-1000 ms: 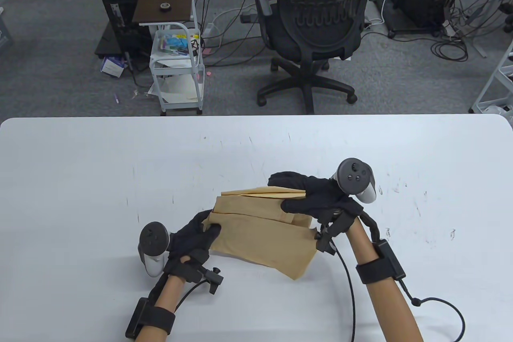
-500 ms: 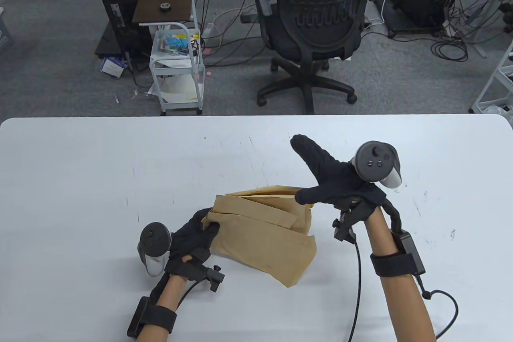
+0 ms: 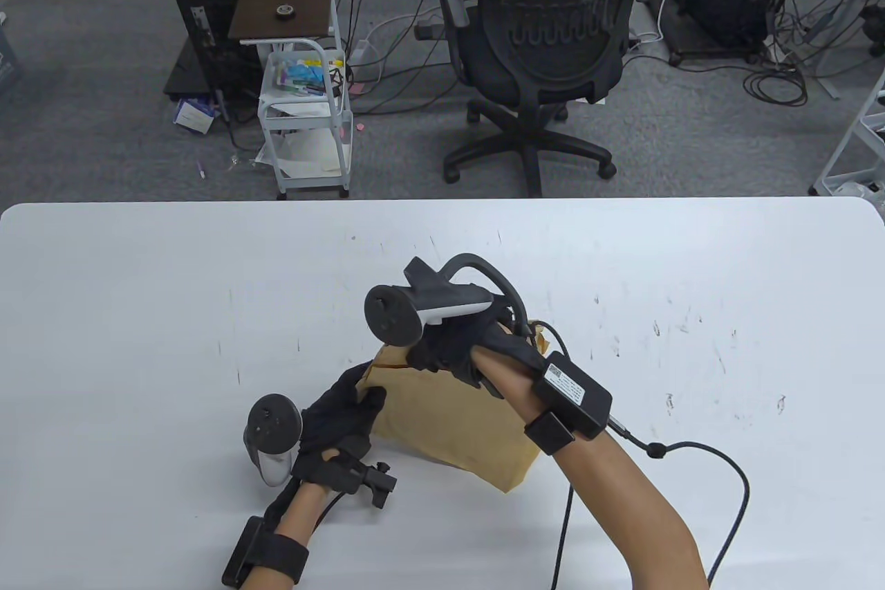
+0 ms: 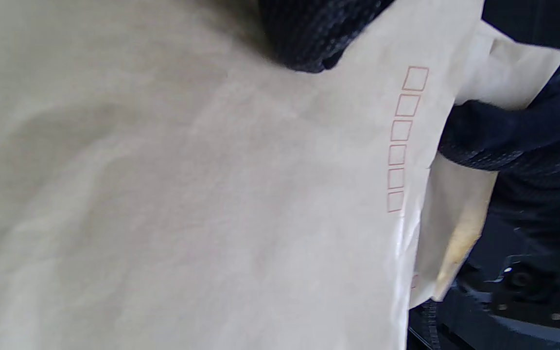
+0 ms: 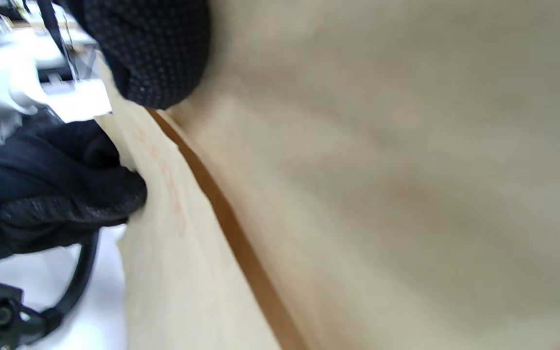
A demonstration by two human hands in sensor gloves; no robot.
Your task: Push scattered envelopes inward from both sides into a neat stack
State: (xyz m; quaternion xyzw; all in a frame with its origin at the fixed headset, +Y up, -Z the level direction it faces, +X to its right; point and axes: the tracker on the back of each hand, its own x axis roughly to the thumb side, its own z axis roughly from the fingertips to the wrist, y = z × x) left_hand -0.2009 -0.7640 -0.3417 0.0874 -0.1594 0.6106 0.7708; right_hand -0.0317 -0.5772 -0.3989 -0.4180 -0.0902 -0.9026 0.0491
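A bunch of brown paper envelopes (image 3: 460, 427) lies unevenly near the front middle of the white table (image 3: 138, 286). My left hand (image 3: 349, 403) grips the bunch at its left end, thumb on top. My right hand (image 3: 442, 355) has crossed over the bunch and grips its far left edge, close to my left hand. In the left wrist view the top envelope (image 4: 187, 194) with red postcode boxes fills the frame, and the right glove's fingers (image 4: 503, 141) close on the envelopes' edge. In the right wrist view an envelope (image 5: 382, 170) fills the frame, with the left glove (image 5: 56, 194) beside it.
The right wrist's black sensor box (image 3: 574, 396) and its cable (image 3: 719, 465) trail over the table to the right. An office chair (image 3: 546, 50) and a small white cart (image 3: 304, 113) stand on the floor beyond the table's far edge.
My right hand lifted off the right end of the envelopes, swung up, then crossed left over the bunch and came down at its far left edge. My left hand kept its grip.
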